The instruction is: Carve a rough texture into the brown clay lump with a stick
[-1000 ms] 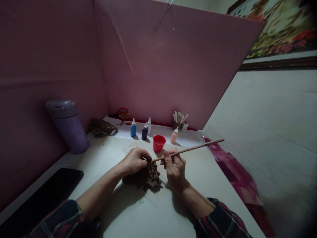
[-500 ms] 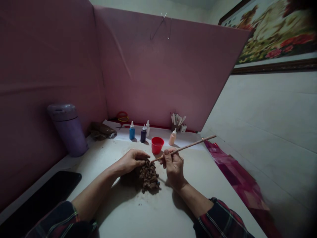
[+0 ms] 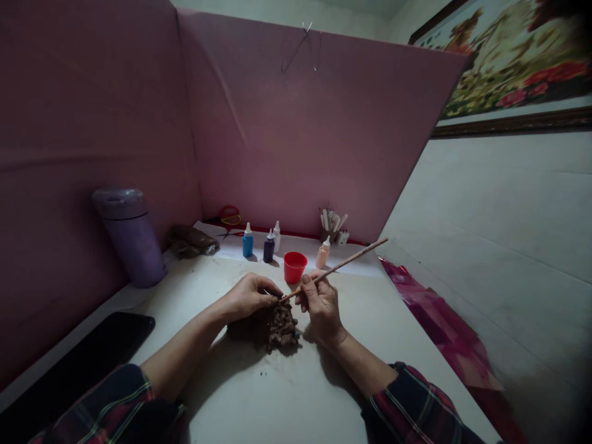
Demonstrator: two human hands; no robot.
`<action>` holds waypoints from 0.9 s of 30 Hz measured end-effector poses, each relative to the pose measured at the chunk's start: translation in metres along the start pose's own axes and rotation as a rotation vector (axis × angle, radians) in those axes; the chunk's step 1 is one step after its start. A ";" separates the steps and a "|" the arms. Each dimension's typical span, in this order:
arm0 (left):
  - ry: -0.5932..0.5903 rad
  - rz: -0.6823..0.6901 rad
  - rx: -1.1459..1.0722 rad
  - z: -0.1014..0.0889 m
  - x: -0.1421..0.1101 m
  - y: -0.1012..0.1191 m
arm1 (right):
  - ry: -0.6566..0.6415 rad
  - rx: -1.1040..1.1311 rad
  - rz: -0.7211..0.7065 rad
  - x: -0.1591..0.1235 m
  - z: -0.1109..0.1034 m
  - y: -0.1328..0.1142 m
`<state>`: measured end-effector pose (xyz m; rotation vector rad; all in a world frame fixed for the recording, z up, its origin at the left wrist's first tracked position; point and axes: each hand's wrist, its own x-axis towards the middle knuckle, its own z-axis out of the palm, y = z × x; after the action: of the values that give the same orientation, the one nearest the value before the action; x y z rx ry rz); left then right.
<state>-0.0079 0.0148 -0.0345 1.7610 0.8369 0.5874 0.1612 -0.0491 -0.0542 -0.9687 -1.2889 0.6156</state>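
Note:
A rough, crumbly lump of brown clay (image 3: 283,332) stands on the white tabletop between my hands. My left hand (image 3: 250,297) holds the upper left of the lump, thumb and fingers closed about its top edge. In my right hand (image 3: 322,307) is a thin wooden stick (image 3: 351,259), gripped like a pencil. Its lower tip meets the top of the clay beside my left fingertips, and its other end slants up to the right. A small blue spot shows on the lump's right side. The clay behind my left fingers is hidden.
Beyond my hands stand a red cup (image 3: 295,269), a blue bottle (image 3: 248,243), a dark bottle (image 3: 269,250), a peach bottle (image 3: 323,254) and a pot of tools (image 3: 329,229). To the left are a purple tumbler (image 3: 132,240), a brown bag (image 3: 190,240) and a black phone (image 3: 118,336).
The stick has tilted a little more steeply, its upper end moving left. My left hand has shifted slightly right along the top of the clay, its fingers drawing closer to the stick's tip.

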 end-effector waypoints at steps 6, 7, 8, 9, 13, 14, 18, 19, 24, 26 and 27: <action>-0.010 -0.044 -0.041 0.000 0.003 0.000 | -0.011 -0.100 -0.054 -0.004 -0.002 -0.006; -0.003 -0.044 -0.030 0.000 0.004 0.001 | 0.022 -0.115 -0.071 -0.004 -0.002 -0.008; 0.004 -0.043 -0.012 0.000 0.004 0.001 | 0.066 -0.122 -0.083 -0.003 -0.003 -0.010; 0.013 -0.042 0.009 0.000 0.005 0.001 | 0.112 -0.119 -0.088 -0.003 -0.003 -0.011; 0.022 -0.033 0.039 0.002 0.008 -0.002 | 0.172 -0.046 -0.049 -0.001 -0.003 -0.013; 0.023 -0.029 0.030 0.002 0.008 -0.004 | 0.153 -0.027 -0.036 -0.001 -0.003 -0.012; 0.059 -0.028 -0.006 0.003 0.006 -0.007 | 0.031 -0.010 -0.014 -0.003 -0.001 -0.007; 0.066 -0.030 -0.012 0.003 0.005 -0.008 | 0.003 -0.026 -0.013 -0.004 0.000 -0.006; 0.072 0.039 -0.014 0.002 0.001 -0.008 | -0.135 -0.208 -0.051 -0.006 0.002 -0.008; 0.120 0.054 0.034 0.001 0.000 -0.009 | -0.204 -0.272 -0.105 -0.008 0.002 -0.011; 0.141 0.038 0.067 0.000 0.001 -0.009 | -0.212 -0.282 -0.131 -0.008 0.001 -0.012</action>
<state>-0.0097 0.0170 -0.0433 1.8152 0.9308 0.7224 0.1568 -0.0617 -0.0477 -1.0581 -1.6464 0.4501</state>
